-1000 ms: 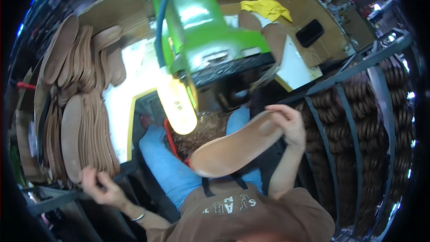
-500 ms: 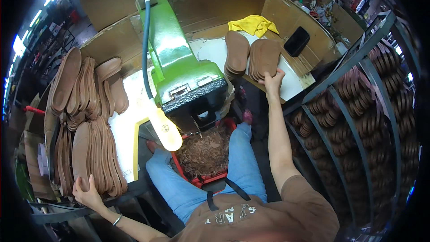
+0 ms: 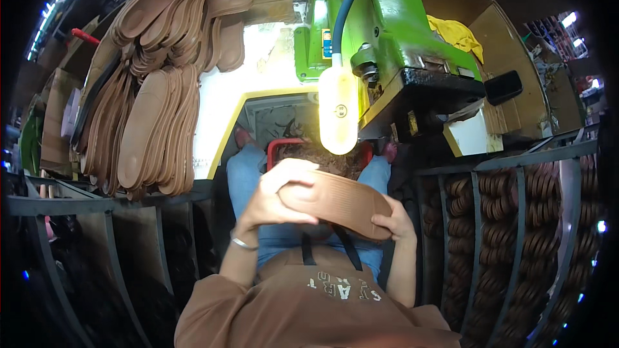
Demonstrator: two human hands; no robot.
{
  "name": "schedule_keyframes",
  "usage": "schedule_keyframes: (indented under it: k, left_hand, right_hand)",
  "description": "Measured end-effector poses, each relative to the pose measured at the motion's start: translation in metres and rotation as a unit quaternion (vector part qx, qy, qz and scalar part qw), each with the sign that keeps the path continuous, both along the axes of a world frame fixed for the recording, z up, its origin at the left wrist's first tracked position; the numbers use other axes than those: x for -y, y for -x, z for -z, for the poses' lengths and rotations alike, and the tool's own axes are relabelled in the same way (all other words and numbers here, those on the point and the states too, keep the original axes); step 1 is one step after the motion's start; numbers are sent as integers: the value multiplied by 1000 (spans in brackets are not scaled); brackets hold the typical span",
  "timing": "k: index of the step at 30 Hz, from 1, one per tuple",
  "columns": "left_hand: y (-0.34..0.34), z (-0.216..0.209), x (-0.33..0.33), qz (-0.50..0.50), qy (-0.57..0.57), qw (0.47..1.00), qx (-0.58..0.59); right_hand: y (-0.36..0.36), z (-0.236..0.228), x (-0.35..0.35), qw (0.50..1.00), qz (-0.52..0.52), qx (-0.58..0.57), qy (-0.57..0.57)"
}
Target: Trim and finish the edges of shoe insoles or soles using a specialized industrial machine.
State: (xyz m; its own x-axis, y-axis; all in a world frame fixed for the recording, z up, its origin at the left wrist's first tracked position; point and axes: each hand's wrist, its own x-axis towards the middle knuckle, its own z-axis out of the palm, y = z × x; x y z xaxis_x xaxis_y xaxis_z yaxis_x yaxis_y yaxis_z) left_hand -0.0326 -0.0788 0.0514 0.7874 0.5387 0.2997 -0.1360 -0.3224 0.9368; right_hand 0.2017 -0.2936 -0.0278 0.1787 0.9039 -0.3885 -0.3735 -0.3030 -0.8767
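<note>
Brown and finely ribbed on the side facing up, a single insole (image 3: 345, 200) is held in the air above the person's lap, sloping down from its left end to its right. The left hand (image 3: 277, 194) pinches one end, its fingers along the upper edge and its thumb along the lower. The right hand (image 3: 394, 222) pinches the opposite end with the thumb pressed on the ribbed face; its other fingers are mostly hidden behind. A bracelet (image 3: 244, 243) circles the left wrist.

Just beyond the insole, partly covered by it, a red tub (image 3: 271, 153) of brown shavings (image 3: 348, 165) sits between the person's legs. Over the tub hangs a bright lamp (image 3: 338, 113), beside a green machine (image 3: 400, 45). To the left, stacked insoles (image 3: 151, 122) lean in rows on the white table (image 3: 222, 93), which has a yellow edge. A yellow cloth (image 3: 459, 37) and a dark, phone-like object (image 3: 503, 87) lie to the machine's right. Nearer on that side, a metal rack (image 3: 478, 219) holds many rows of brown pieces (image 3: 500, 222).
</note>
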Motion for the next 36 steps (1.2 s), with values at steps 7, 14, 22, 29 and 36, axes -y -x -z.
schedule_keyframes:
  k: [7, 14, 22, 29, 36]
  left_hand:
    - [-83, 22, 39, -3, 308, 951, -17]
    - [-111, 14, 40, -109, 186, 977, 6]
    - [-96, 15, 35, -107, 163, 981, -4]
    - [-75, 15, 22, -106, 221, 969, 9]
    - [-17, 16, 0, -140, 317, 936, 61]
  right_hand:
    - [54, 28, 44, 980, 200, -4, -16]
    - [89, 45, 51, 974, 189, -122, -26]
    - [-13, -5, 61, 917, 384, -26, -102]
    - [-77, -51, -12, 926, 360, 12, -113]
    - [-43, -63, -55, 952, 291, 5, -93]
